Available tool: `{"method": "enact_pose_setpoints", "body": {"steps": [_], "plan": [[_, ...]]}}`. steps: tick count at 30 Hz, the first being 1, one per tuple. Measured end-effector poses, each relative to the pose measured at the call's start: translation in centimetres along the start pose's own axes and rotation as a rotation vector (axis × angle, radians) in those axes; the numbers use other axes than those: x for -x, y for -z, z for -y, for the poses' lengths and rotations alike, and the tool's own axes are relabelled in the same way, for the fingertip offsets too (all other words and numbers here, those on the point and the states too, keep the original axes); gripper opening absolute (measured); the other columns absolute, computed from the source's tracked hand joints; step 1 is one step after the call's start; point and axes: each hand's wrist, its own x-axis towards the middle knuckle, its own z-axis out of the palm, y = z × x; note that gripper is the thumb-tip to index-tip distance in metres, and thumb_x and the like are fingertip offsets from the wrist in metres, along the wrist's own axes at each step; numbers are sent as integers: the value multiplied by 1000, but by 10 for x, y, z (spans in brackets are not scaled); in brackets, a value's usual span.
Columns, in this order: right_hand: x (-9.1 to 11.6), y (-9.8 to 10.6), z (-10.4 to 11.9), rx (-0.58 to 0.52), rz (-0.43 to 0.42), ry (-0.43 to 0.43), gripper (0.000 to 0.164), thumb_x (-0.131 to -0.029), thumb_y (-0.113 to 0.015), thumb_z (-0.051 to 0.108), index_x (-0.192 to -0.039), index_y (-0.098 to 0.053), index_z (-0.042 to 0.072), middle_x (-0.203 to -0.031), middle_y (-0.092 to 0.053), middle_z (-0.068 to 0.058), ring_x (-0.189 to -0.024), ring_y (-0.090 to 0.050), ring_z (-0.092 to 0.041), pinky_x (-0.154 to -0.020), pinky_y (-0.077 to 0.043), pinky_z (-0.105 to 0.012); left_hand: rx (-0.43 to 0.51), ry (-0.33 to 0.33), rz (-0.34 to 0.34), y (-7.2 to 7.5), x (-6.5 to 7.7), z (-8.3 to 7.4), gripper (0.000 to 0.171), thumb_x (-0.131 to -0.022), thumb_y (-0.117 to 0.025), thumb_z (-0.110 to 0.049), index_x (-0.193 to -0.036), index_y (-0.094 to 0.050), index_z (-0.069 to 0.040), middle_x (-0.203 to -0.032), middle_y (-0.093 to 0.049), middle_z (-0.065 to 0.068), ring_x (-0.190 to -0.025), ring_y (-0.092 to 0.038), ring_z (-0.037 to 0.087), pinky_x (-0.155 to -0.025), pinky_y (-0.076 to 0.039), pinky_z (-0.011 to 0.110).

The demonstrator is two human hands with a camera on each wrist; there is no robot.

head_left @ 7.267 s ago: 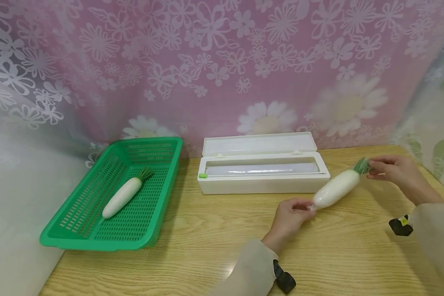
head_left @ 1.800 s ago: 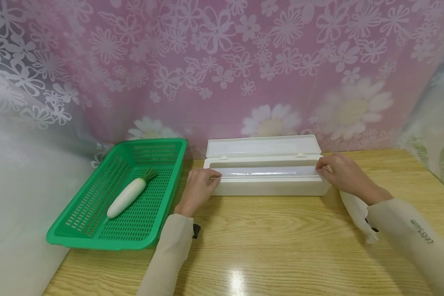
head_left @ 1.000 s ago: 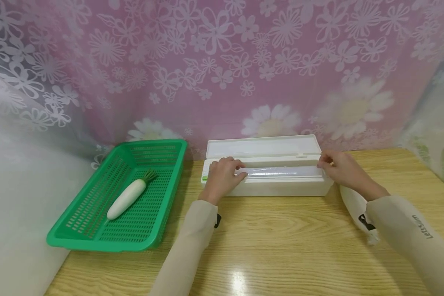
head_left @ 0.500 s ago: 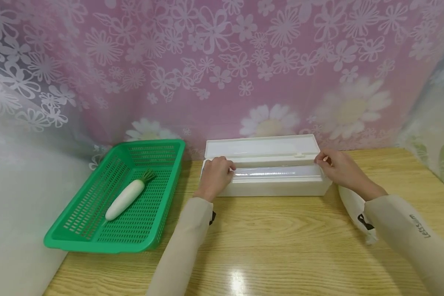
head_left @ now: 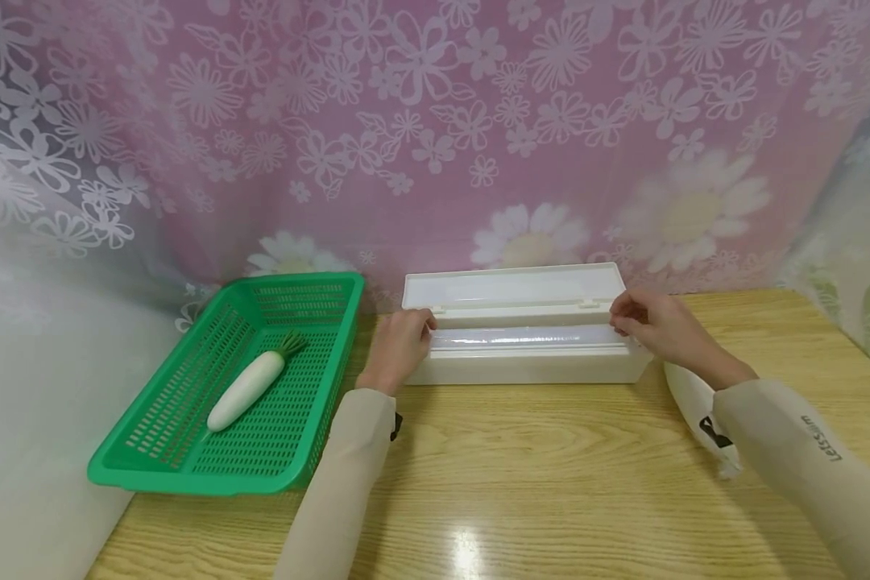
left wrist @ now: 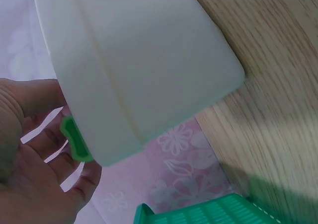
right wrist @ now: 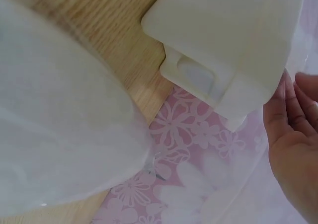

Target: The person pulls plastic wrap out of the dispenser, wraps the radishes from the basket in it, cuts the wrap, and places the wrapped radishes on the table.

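Wrapped radish (head_left: 689, 401) is lying toward the counter's (head_left: 522, 483) right edge, bare radish (head_left: 246, 391) waiting; right hand (head_left: 656, 326) is pinching film (head_left: 529, 337), left hand (head_left: 395, 352) grip unclear.

The white box (head_left: 529, 370) looks smooth, matt plastic (the roll (head_left: 529, 336) inside is glossy), the table (head_left: 536, 475) shiny, wood-grained.

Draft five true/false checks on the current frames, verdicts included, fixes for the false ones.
1. The cling film dispenser has its lid open. True.
2. The green basket is empty. False: an unwrapped white radish lies in it.
3. The left hand is at the dispenser's left end. True.
4. The right hand is inside the basket. False: it is at the dispenser's right end.
5. A film-wrapped radish lies partly hidden by the right sleeve. True.
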Motion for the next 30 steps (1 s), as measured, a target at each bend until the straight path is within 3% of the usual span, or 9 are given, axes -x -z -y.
{"method": "enact_pose_setpoints", "body": {"steps": [5,13,22,30], "plan": [[-3,1,0,1,31,11,22,-90,-69,-9,-110,-64,-15,-95,-68,-16,-87,-65,-29,-72,-48,-15,-6,23,3,5,1,3,11,-91,-72,1,-99,-80,-2,-91,-73,10,-81,-69,24,-75,-55,36],[-6,-3,2,72,-10,17,6,-91,-70,-7,-95,-72,-9,-90,-68,-16,-78,-64,-27,-63,-50,-25,5,43,-41,14,8,10,4,-91,-77,-7,-92,-80,-4,-88,-74,8,-75,-67,23,-67,-54,34],[-7,-2,6,58,-43,-51,9,-96,-62,-6,-98,-70,-9,-82,-69,-12,-72,-64,-24,-57,-49,-27,94,111,-49,15,7,11,7,-96,-71,-8,-98,-75,-3,-91,-73,10,-74,-66,23,-66,-55,35],[-10,6,12,63,-99,-34,10,-98,-64,-2,-99,-70,-10,-79,-69,-14,-70,-66,-24,-57,-47,-24,164,122,-110,21,5,10,7,-98,-68,-9,-99,-73,-4,-89,-73,9,-68,-63,20,-60,-51,35]]}}
